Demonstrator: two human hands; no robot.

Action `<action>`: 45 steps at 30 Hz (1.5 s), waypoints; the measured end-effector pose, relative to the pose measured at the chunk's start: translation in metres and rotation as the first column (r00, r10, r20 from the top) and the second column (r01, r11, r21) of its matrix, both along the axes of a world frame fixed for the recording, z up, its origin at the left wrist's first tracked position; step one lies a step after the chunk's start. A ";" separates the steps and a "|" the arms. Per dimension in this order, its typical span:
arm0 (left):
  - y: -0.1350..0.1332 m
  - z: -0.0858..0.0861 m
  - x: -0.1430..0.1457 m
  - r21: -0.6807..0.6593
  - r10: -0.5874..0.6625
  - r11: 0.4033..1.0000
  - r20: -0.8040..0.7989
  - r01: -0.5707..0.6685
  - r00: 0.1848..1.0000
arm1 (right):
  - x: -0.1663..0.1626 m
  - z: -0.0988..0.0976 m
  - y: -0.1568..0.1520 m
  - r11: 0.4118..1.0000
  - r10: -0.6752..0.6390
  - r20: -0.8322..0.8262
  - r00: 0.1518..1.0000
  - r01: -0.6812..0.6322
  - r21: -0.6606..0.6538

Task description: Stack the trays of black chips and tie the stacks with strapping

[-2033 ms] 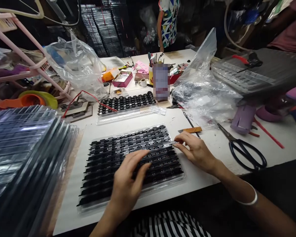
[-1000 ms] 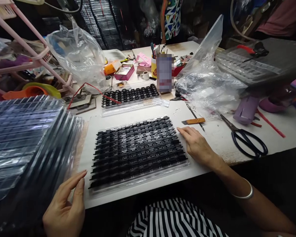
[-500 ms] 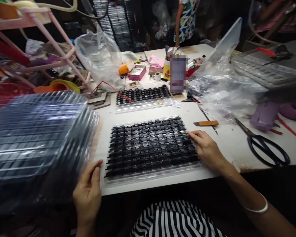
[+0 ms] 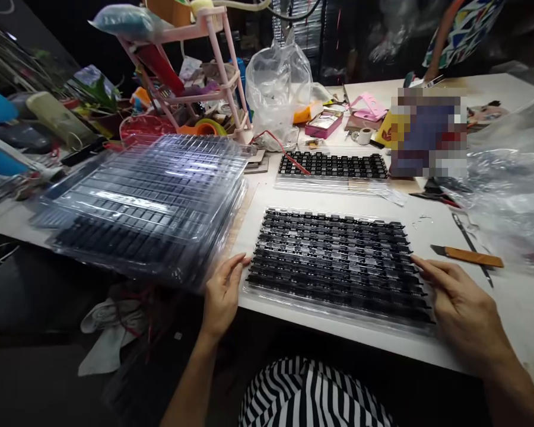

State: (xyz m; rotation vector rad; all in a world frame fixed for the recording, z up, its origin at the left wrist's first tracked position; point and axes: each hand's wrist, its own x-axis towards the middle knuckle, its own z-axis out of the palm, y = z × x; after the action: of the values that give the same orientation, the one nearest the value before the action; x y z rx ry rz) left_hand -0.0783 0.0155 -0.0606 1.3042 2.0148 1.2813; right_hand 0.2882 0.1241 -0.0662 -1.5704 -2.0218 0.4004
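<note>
A clear plastic tray (image 4: 289, 298) filled with rows of small black plastic parts (image 4: 333, 261) lies on the table in front of me. At its right edge, my right hand (image 4: 465, 308) grips the rim between thumb and fingers. My left hand (image 4: 222, 293) is at the opposite edge, thumb and forefinger closed together on the left rim. Just left of that hand rises a stack of similar clear trays (image 4: 160, 196) with dark contents. Behind the front tray lies another tray of black parts (image 4: 333, 166), with a thin red strip across it.
To the right lie an orange-handled cutter knife (image 4: 471, 256) and a thin dark tool (image 4: 465, 234). Clear plastic bags (image 4: 511, 184) spread over the right side. A pink shelf rack (image 4: 218, 53) stands at back left. Another person's arm (image 4: 442, 41) shows beyond the table.
My view has swung left, so things appear further right. My left hand has come from beside the tray to its left rim. The right hand stays at the right rim.
</note>
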 end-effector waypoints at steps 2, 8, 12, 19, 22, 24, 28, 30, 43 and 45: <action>-0.001 0.000 -0.001 0.001 -0.006 1.000 0.005 0.006 1.000 | -0.002 0.000 -0.001 1.000 0.001 0.005 1.000 -0.001 0.012; 0.000 -0.002 -0.001 0.019 -0.011 1.000 -0.048 0.012 0.999 | -0.004 0.002 -0.001 0.999 -0.035 -0.075 0.997 0.032 -0.038; 0.001 -0.004 -0.003 0.009 -0.006 1.000 -0.048 0.006 0.999 | -0.003 0.002 -0.004 0.999 -0.024 -0.150 0.988 0.021 -0.024; -0.003 0.000 0.007 -0.078 0.091 0.993 -0.018 -0.092 0.996 | -0.006 0.008 -0.031 0.997 -0.067 -0.247 0.967 0.054 -0.059; -0.001 0.004 0.016 -0.112 0.170 0.980 0.014 -0.167 0.985 | -0.013 0.012 -0.043 0.994 -0.103 -0.182 0.978 0.095 -0.049; 0.003 0.007 0.021 -0.086 0.207 0.977 0.138 -0.196 0.969 | -0.016 0.014 -0.046 0.990 -0.135 -0.216 0.967 0.121 -0.075; 0.011 0.012 0.029 0.045 0.210 0.964 0.467 -0.261 0.859 | -0.016 0.013 -0.043 0.962 -0.224 -0.487 0.845 0.112 -0.247; 0.014 0.015 0.032 0.038 0.214 0.962 0.517 -0.272 0.829 | -0.013 0.014 -0.040 0.947 -0.253 -0.601 0.758 0.068 -0.313; 0.025 0.024 0.035 -0.103 0.285 0.934 0.792 -0.342 0.540 | -0.012 0.034 -0.033 0.819 -0.551 -0.834 0.012 -0.185 -0.544; 0.030 0.027 0.034 -0.194 0.338 0.919 0.837 -0.343 0.431 | -0.018 0.029 -0.032 0.787 -0.595 -0.798 -0.095 -0.273 -0.554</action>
State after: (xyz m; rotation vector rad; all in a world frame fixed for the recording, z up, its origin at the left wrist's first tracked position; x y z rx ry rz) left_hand -0.0440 0.0451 -0.0336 0.0598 1.4964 1.6520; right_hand 0.2705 0.0919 -0.0375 -1.0027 -0.3137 1.6564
